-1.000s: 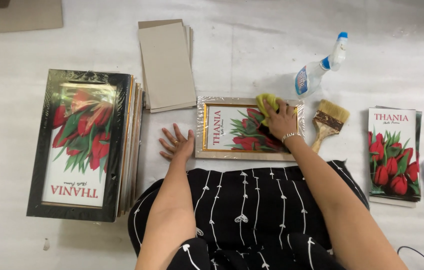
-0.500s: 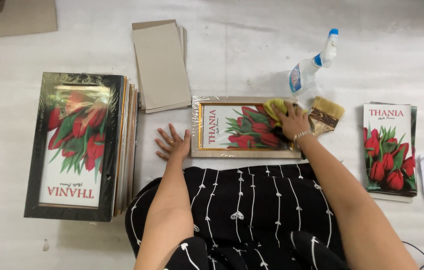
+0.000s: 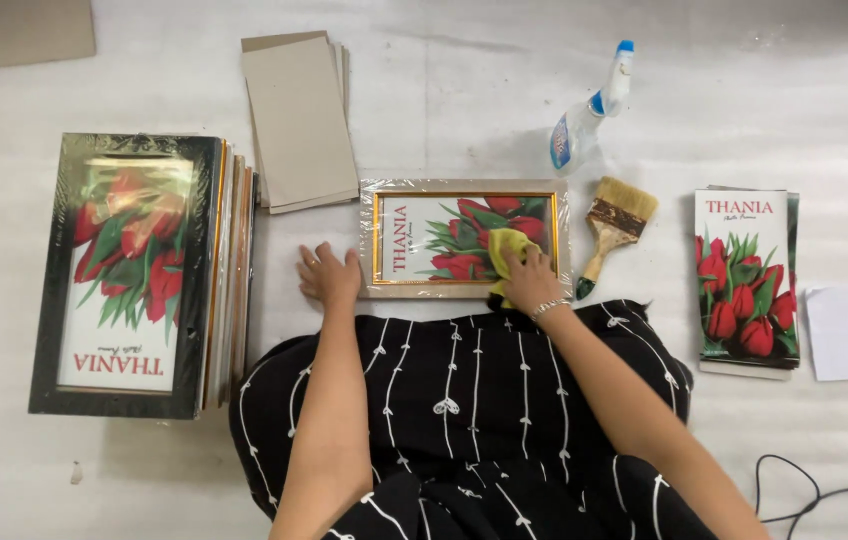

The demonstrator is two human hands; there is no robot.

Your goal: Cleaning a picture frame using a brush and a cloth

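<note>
My right hand (image 3: 532,283) is pressing a yellow cloth (image 3: 506,250) on the framed print (image 3: 464,238); my left hand (image 3: 329,275), fingers spread, is bracing it. Pressing hard could tear its plastic wrap.

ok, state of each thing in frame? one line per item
small picture frame: flat, film-wrapped
yellow cloth: bunched, pressed on the frame's glass
right hand: on the cloth
left hand: flat, at the frame's left edge
spray bottle: lying on its side
brush: lying flat, untouched
stack of large frames: flat, piled
grey boards: stacked
</note>
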